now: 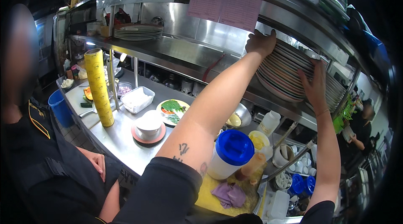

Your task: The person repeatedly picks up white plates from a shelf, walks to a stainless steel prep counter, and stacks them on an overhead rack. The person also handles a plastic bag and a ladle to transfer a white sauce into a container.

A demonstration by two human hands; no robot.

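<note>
Both my arms reach up to a tall stack of round plates (pixel 280 69) on the middle steel shelf. My left hand (pixel 260 43) is at the upper left rim of the stack, just under the hanging pink sheets. On the other side, my right hand (pixel 315 80) grips the right rims near the top, thumb towards me. The contact of my left fingers is partly hidden. Behind my right wrist, more plates (pixel 335 90) lean in a second stack. A smaller plate stack (pixel 138 31) sits farther left on that shelf.
A co-worker (pixel 72 167) stands close on my left; another person (pixel 362 132) is far right. Below my arms are a blue-lidded container (pixel 234 148), a squeeze bottle (pixel 252 165) and a purple cloth (pixel 229 195). A yellow roll (pixel 99 88) stands upright near a white bowl (pixel 148 123).
</note>
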